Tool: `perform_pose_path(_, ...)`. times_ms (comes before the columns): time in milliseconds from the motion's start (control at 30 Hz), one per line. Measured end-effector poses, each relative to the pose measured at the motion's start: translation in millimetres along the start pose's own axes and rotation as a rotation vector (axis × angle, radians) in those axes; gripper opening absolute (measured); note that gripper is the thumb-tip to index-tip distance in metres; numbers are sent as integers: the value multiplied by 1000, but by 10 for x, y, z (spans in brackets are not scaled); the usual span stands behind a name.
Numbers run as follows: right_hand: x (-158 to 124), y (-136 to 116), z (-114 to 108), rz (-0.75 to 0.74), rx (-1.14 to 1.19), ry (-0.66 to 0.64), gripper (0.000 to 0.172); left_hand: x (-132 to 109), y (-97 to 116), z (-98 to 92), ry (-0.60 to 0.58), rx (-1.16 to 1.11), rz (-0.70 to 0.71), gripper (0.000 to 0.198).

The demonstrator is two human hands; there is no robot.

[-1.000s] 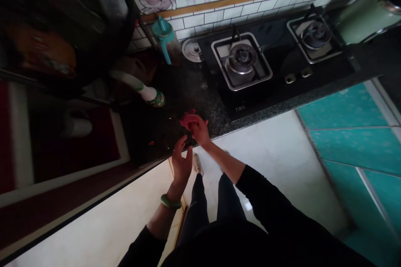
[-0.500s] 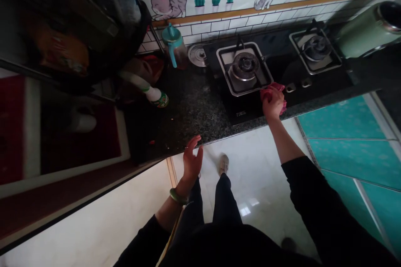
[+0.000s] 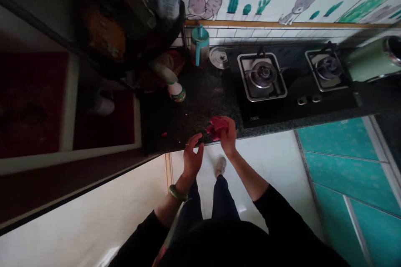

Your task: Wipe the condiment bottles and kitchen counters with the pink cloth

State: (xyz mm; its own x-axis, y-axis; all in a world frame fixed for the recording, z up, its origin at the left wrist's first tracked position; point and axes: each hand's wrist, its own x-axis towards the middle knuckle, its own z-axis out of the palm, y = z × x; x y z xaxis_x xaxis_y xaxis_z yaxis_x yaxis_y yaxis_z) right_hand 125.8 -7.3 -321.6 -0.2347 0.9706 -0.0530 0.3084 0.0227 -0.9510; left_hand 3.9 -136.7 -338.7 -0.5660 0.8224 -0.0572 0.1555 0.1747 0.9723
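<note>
My right hand (image 3: 228,133) is closed on a red cloth (image 3: 214,127) and presses it on the dark speckled counter (image 3: 191,117) near its front edge, left of the black gas hob (image 3: 291,87). Cupped and with its fingers apart, my left hand (image 3: 191,159) hovers just below the counter's edge, close beside the cloth, holding nothing. A green bangle sits on that wrist. Small crumbs lie on the counter to the left of the cloth.
A white bottle with a green label (image 3: 173,84) lies on the counter by a teal-lidded jug (image 3: 199,44) and a round metal lid (image 3: 219,57). The hob has two burners. A pale green kettle (image 3: 372,60) stands at the right. Teal cabinet doors (image 3: 344,154) run below.
My right hand has swept the red cloth leftwards from the hob's front edge back to the counter edge beside my left hand. The left hand has stayed cupped under the edge.
</note>
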Motion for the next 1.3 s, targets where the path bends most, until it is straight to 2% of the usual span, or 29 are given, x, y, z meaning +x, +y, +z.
perform_pose_path(100,-194,323,-298,-134,-344,100,43,-22,-134,-71,11,25,-19,31)
perform_pose_path(167,-192,589,-430,-133,-621,90,58,-60,-233,-60,6,35,-31,30)
perform_pose_path(267,-27,913,-413,-25,-859,108,83,-135,-363,1,-7,29,-48,29)
perform_pose_path(333,137,1025,-321,6,-925,181,87,-189,-432,36,-11,20,-60,27)
perform_pose_path(467,627,1044,-200,-23,-927,234,80,-286,-541,45,-22,15,-108,28)
perform_pose_path(567,1251,996,-130,-20,-883,232,71,-332,-600,7,-23,6,-128,28)
perform_pose_path(667,1820,944,64,-29,-819,293,55,-350,-623,-40,-8,-3,-139,29)
perform_pose_path(733,1916,892,244,-148,-717,206,41,-348,-613,-57,9,-2,-158,29)
perform_pose_path(767,1854,857,327,-232,-640,93,35,-342,-601,-59,16,-3,-163,29)
perform_pose_path(833,1568,780,438,-377,-466,-204,27,-320,-566,-53,23,-16,-160,28)
perform_pose_path(867,1389,746,454,-418,-393,-317,25,-304,-546,-49,23,-25,-153,28)
perform_pose_path(900,1221,720,439,-439,-347,-371,23,-285,-527,-47,22,-34,-144,27)
perform_pose_path(933,1089,706,398,-440,-335,-345,22,-264,-509,-48,22,-42,-133,27)
perform_pose_path(1000,994,712,270,-378,-426,-103,26,-221,-484,-67,22,-45,-115,27)
perform_pose_path(1067,1149,749,159,-203,-630,208,39,-187,-482,-105,23,-32,-109,27)
perform_pose_path(1133,1495,782,145,13,-846,383,54,-169,-501,-153,24,-15,-130,27)
perform_pose_path(1200,1934,783,244,147,-972,426,60,-171,-531,-204,29,-7,-158,27)
perform_pose_path(1300,2561,725,486,171,-1010,413,59,-200,-574,-276,20,2,-202,27)
